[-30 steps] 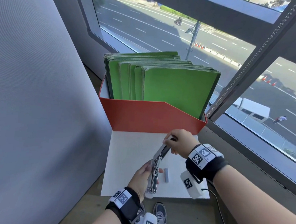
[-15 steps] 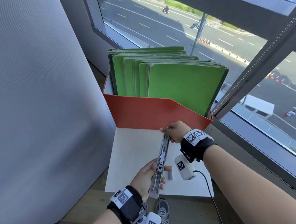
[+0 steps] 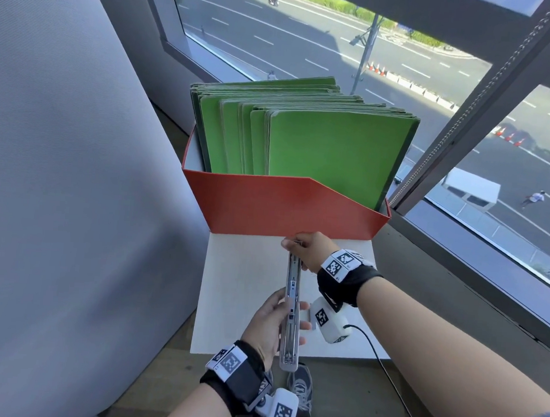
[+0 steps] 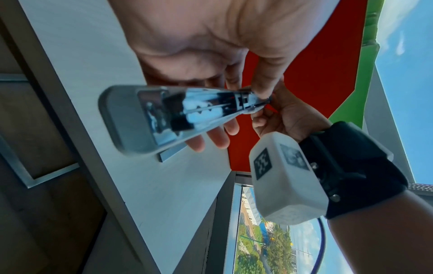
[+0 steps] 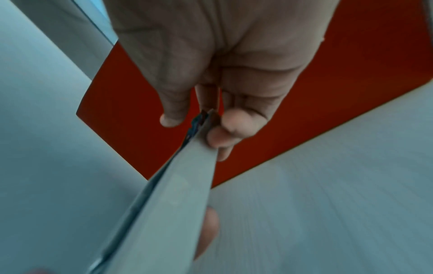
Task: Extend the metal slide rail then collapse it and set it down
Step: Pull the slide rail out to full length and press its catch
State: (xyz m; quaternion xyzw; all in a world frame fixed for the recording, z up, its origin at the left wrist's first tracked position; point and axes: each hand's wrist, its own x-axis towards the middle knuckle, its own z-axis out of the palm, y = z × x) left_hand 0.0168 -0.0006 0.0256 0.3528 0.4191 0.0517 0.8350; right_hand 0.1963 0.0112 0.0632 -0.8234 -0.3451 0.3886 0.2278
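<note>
The metal slide rail (image 3: 291,310) is a long silver channel held above the white board (image 3: 242,287), pointing away from me. My left hand (image 3: 272,325) grips its near, wider section, fingers curled round it from the left. My right hand (image 3: 306,248) pinches the far tip of the thinner inner section, close to the red box. In the left wrist view the rail (image 4: 168,115) runs from the left hand (image 4: 206,61) toward the right hand (image 4: 281,115). The right wrist view shows the right hand's fingertips (image 5: 225,129) pinching the rail's end (image 5: 178,185).
A red box (image 3: 280,208) full of green folders (image 3: 323,146) stands at the far end of the board. A small grey strip (image 4: 173,153) lies on the board beneath the rail. A grey curved wall (image 3: 56,193) is left, a window (image 3: 498,159) right.
The right hand has pulled the inner section away from me toward the red box, so the rail is longer than before. The left hand kept its hold on the near section.
</note>
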